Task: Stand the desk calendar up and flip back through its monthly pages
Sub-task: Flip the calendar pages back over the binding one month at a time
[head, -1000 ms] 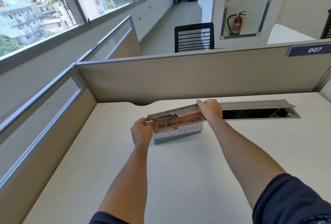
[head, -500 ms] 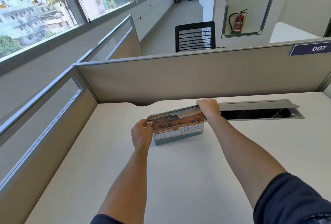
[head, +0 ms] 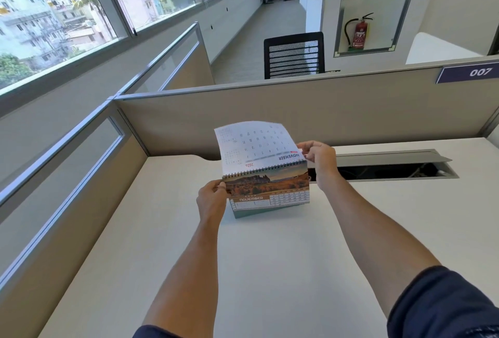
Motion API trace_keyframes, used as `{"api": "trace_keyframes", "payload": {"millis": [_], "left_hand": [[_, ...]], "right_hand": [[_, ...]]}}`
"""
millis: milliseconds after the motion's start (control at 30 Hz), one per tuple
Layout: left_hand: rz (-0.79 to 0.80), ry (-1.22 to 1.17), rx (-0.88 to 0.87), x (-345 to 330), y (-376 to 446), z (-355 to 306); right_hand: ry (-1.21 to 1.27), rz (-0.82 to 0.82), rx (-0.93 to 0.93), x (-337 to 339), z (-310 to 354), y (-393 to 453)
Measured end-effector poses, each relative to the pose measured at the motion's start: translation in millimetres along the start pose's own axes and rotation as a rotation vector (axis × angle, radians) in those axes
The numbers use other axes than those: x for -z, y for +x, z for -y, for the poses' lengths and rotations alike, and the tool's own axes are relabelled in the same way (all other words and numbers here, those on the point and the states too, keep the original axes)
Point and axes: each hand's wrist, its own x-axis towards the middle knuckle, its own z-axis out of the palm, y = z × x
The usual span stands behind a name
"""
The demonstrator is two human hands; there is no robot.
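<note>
The spiral-bound desk calendar [head: 268, 189] stands upright on the pale desk [head: 270, 270], its front page showing an orange landscape and the word November. One white page [head: 253, 146] stands raised above the spiral, its printing upside down and blurred. My left hand [head: 212, 198] grips the calendar's top left corner by the spiral. My right hand [head: 318, 158] pinches the raised page's edge at the top right corner.
A beige partition [head: 297, 111] runs right behind the calendar. An open cable slot with a raised grey lid [head: 391, 159] lies in the desk just right of my right hand. A glazed side partition [head: 67, 165] bounds the left.
A page that was out of sight has swung up above the spiral, lifted by my right hand. The calendar and my left hand have stayed in place.
</note>
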Motion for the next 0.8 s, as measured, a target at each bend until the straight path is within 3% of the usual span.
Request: {"api": "trace_keyframes", "payload": {"millis": [200,467,600,700,800], "left_hand": [[0.089,-0.303,0.184,4,6,5],[0.247,-0.548,0.338,15,8,4],[0.237,-0.365,0.238,15,2,2],[0.144,-0.078,0.072,10,-3,1],[0.031,0.041,-0.005,3,-12,-7]], "right_hand": [[0.028,0.109,0.067,14,-9,6],[-0.355,0.209,0.282,19,-8,2],[-0.683,0.130,0.339,20,-18,5],[-0.623,0.010,0.298,19,-22,6],[-0.629,-0.122,0.175,19,-26,8]]}}
